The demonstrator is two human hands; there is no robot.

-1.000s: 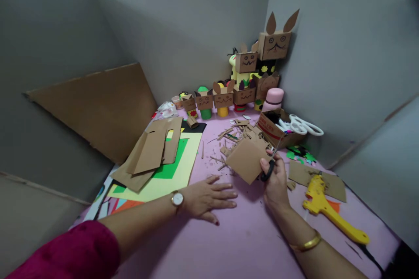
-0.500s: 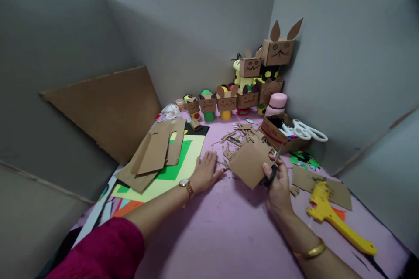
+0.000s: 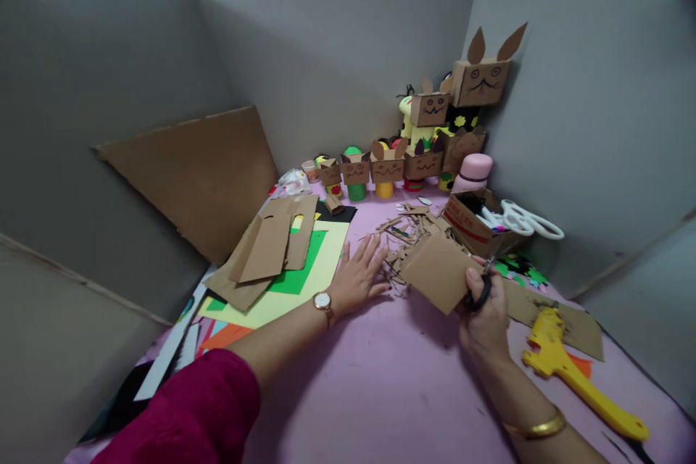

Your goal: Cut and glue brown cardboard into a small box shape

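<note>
My right hand (image 3: 483, 315) is closed round black-handled scissors (image 3: 479, 290) and also holds a square brown cardboard piece (image 3: 438, 268), tilted just above the pink table (image 3: 380, 384). My left hand (image 3: 357, 277), a watch on its wrist, lies flat with fingers spread on the table. Its fingertips reach a pile of thin cardboard scraps (image 3: 405, 235). It holds nothing.
Cut cardboard sheets (image 3: 269, 246) lie on green and yellow paper (image 3: 304, 268) at the left. A yellow glue gun (image 3: 570, 370) lies at the right. An open box with white scissors (image 3: 489, 221) and cardboard animal figures (image 3: 429, 138) stand at the back. A big cardboard sheet (image 3: 196, 174) leans on the wall.
My left hand has slid forward across the table to the scrap pile. My right hand, with scissors and cardboard piece, has stayed about where it was.
</note>
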